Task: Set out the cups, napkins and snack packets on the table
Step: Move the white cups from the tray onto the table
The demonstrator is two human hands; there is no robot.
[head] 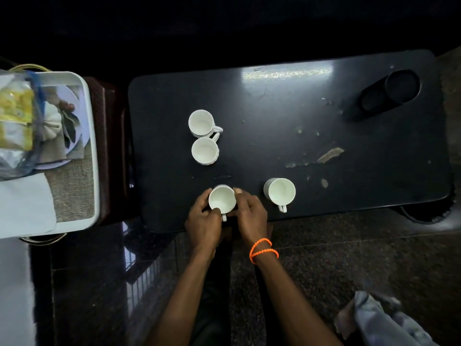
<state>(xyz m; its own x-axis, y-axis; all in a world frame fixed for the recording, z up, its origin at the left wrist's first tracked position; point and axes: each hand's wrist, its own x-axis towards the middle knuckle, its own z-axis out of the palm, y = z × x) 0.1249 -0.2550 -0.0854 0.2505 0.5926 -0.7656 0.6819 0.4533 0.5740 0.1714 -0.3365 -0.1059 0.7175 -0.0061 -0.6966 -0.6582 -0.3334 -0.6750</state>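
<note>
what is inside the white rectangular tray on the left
The white rectangular tray holds yellow snack packets in a clear bag, a pale plate, white napkins and burlap cloth. Whatever lies beneath them is covered.

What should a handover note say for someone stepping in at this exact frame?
Left hand and right hand: both wrapped around one white cup at the table's near edge, handle towards the person.
Cups: two more sit together mid-table; a fourth stands right of the held one. All upright and empty.
Tray to the left, off the table: holds the bagged snack packets, a white napkin and a plate.
Done: four cups on the table.
Left: release this cup, then set out napkins and snack packets.
</note>
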